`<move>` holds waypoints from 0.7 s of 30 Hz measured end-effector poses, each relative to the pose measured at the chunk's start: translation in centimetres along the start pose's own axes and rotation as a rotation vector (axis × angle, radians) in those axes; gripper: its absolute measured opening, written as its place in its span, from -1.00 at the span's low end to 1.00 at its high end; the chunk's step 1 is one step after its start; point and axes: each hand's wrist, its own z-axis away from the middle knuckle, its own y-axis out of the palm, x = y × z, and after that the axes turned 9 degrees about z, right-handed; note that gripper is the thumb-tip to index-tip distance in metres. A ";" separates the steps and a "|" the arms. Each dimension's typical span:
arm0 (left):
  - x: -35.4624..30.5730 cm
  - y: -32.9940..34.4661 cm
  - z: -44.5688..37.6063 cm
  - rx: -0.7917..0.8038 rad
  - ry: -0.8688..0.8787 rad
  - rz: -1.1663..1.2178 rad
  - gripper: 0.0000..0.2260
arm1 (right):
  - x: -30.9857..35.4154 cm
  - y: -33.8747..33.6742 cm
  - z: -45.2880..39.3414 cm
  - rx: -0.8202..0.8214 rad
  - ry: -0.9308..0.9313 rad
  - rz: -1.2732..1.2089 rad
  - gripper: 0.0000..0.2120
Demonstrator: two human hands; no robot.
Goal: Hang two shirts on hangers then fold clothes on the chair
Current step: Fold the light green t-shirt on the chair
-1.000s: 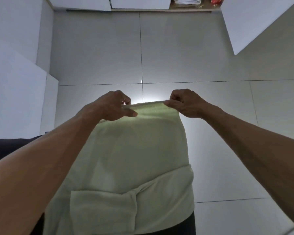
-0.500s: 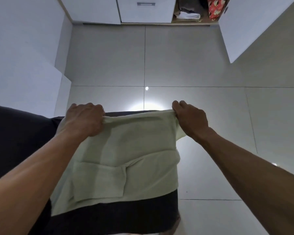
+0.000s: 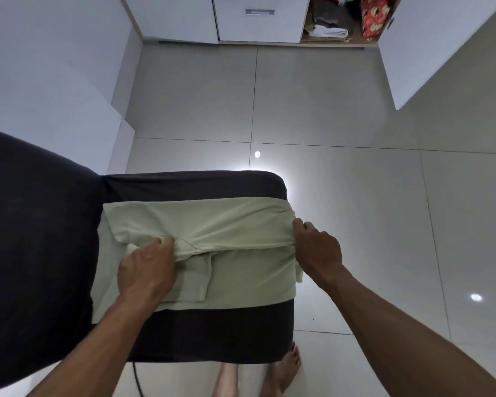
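— Pale green, soft knit: one shirt [image 3: 235,224], folded across itself, lying flat on the dark fabric chair seat [image 3: 212,330]. Position?

— Centre of the seat, far fold doubled toward the near edge; a rectangular sleeve flap lies on top.

— Hands?

— Left hand [image 3: 146,270]: fingers curled, pinching the folded edge. Right hand [image 3: 317,247]: fingers curled round the shirt's bunched right end.

— Surroundings?

— Glossy grey floor tiles [image 3: 341,116]; white cupboard [image 3: 258,18], door open, stacked textiles inside.
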 end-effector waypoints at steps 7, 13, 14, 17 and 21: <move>-0.5 0.8 1.8 0.144 -0.025 0.184 -0.67 | 0.2 -0.8 1.9 0.233 -0.014 0.056 -0.53; 0.2 1.4 2.1 0.207 -0.075 0.255 -0.69 | 5.7 -4.6 1.1 0.152 -0.148 -0.056 -0.52; 0.6 1.4 2.1 0.214 -0.083 0.270 -0.71 | 7.0 -5.2 0.8 0.134 -0.200 -0.066 -0.54; 0.5 1.5 2.6 0.245 -0.069 0.319 -0.69 | 9.3 -5.6 0.4 0.188 -0.261 -0.067 -0.53; 1.6 1.2 2.5 0.376 -0.073 0.416 -0.59 | 10.7 -6.3 -0.9 0.288 -0.247 -0.030 -0.48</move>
